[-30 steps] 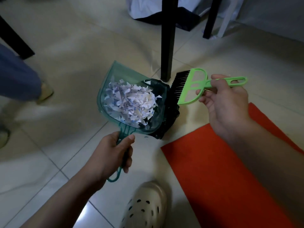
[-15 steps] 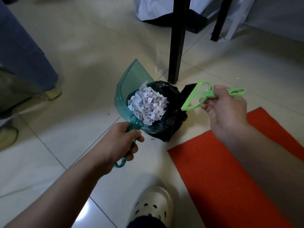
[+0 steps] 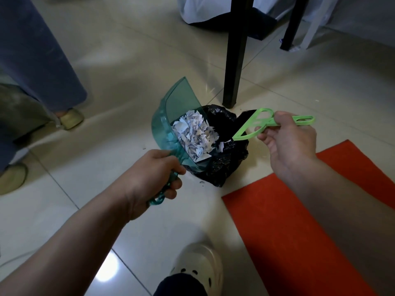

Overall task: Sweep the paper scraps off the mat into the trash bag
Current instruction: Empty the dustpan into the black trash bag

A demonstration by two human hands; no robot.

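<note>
- My left hand [image 3: 152, 177] is closed round the handle of the teal dustpan [image 3: 177, 124]; the pan is tipped on its side, open edge turned toward the trash bag [image 3: 222, 165].
- My right hand [image 3: 286, 146] is closed round the handle of the green brush [image 3: 256, 124]; the bristle end hangs over the far side of the bag's mouth.
- The paper scraps [image 3: 193, 134] lie heaped in the pan, spilling at its lower edge; a few pieces are already inside the bag; some small bits lie on the floor [image 3: 106, 71] by the bag's near side.
- The mat [image 3: 288, 221] lies on the floor to my right, its far-left corner just beside the bag; the part in view looks free of scraps.
- Governing relation: the bag's mouth lies directly right of the pan, between both hands; the pan's long axis runs from my left hand up and away; the left hand is nearer the load.
- Judgement: emptying is under way; a further roll of the pan toward the bag should discharge the heap; the brush is placed to rake out what clings.
- Risk: the bag is slack and low; scraps may overshoot its rim.
</note>
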